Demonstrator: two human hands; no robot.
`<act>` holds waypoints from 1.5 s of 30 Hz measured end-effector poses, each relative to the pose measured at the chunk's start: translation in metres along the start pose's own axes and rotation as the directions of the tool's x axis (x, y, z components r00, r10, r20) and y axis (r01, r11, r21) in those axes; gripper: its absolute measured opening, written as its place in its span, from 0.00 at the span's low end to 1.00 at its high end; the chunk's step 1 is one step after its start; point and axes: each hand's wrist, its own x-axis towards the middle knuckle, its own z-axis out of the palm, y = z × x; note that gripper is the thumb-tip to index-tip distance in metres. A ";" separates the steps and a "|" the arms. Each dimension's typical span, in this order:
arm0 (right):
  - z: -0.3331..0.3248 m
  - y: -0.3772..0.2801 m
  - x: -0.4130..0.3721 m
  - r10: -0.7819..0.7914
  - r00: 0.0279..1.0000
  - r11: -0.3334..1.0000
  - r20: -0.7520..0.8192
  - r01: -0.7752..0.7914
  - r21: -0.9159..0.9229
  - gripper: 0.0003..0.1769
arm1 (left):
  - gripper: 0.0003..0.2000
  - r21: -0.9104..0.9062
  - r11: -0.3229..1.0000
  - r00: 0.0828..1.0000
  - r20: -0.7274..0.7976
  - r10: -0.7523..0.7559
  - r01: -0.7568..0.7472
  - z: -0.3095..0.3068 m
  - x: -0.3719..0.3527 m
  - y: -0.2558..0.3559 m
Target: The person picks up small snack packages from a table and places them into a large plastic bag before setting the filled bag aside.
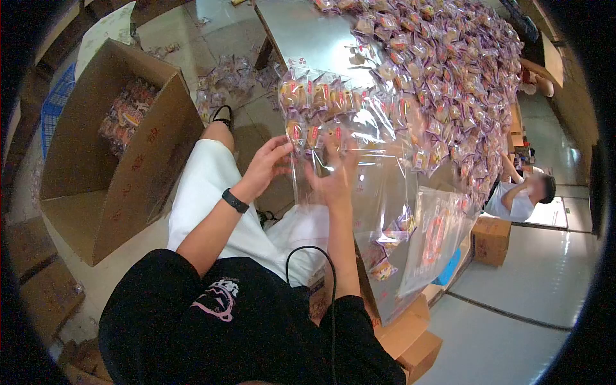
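Observation:
A large clear plastic bag [378, 173] lies at the table's near edge, with rows of small wrapped snack packets [314, 96] in its far end. My left hand [268, 168], a dark band at its wrist, is at the bag's left side, its fingers bent and apart from the thumb. My right hand [335, 178] shows through the shiny film, thumb and fingers spread, just below the nearest row of packets. Glare on the film blurs its fingertips.
Loose packets [449, 83] are heaped across the table [308, 29]. Flat printed bags [431, 237] lie to the right. On my left stands an open carton [138, 167] with packed bags inside. Another person [520, 196] is at the far right; more packets [231, 77] lie on the floor.

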 end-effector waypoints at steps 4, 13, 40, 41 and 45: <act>0.003 0.002 0.006 0.032 0.999 0.999 -0.007 -0.032 0.009 0.38 | 0.28 0.010 1.000 1.000 -0.008 0.006 -0.006 0.001 0.000 0.000; 0.021 0.013 0.000 0.082 0.991 0.989 -0.107 -0.068 0.130 0.38 | 0.30 -0.010 1.000 1.000 -0.009 0.005 -0.005 0.002 -0.002 0.003; 0.013 -0.029 0.006 0.067 0.998 0.998 0.008 -0.067 0.012 0.36 | 0.34 0.002 1.000 1.000 -0.018 -0.002 0.002 0.001 -0.001 0.003; 0.016 -0.027 0.007 0.082 0.997 0.997 0.009 -0.082 0.008 0.36 | 0.34 0.008 1.000 1.000 -0.019 -0.010 0.010 0.001 -0.001 0.004; 0.022 -0.024 0.008 0.161 0.987 0.982 0.005 -0.161 0.102 0.37 | 0.33 0.016 1.000 1.000 -0.016 -0.014 0.015 0.002 -0.001 0.006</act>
